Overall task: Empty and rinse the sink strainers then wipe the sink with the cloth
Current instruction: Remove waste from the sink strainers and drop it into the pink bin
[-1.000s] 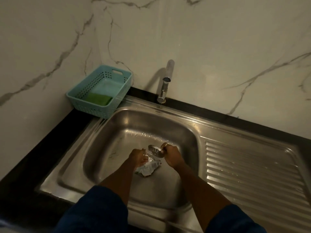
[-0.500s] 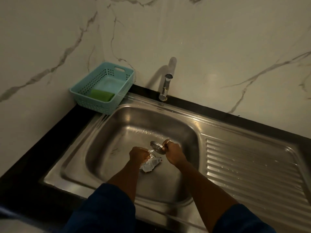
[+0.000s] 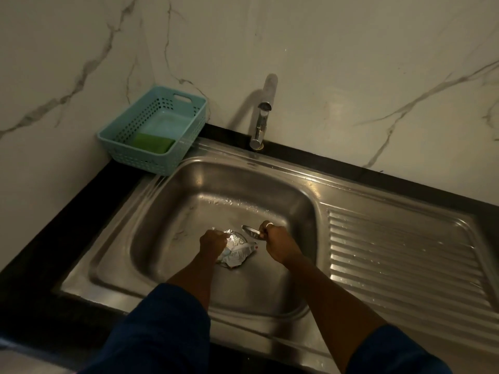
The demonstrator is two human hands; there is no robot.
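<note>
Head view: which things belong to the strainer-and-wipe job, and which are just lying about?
Job: round metal strainer in right hand; crumpled foil-and-paper waste gripped by left hand; stainless steel sink; chrome tap.
Lying about: teal perforated plastic basket; green pad inside it; ridged steel draining board.

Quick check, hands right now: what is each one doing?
Left hand: gripping the crumpled wrapper.
Right hand: pinching the metal strainer.

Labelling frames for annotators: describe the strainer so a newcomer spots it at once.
Start at the steel sink basin below the tap. Near its middle, the right hand holds the strainer tilted. It is a small round shiny metal dish, unlike the crumpled foil beside it.
</note>
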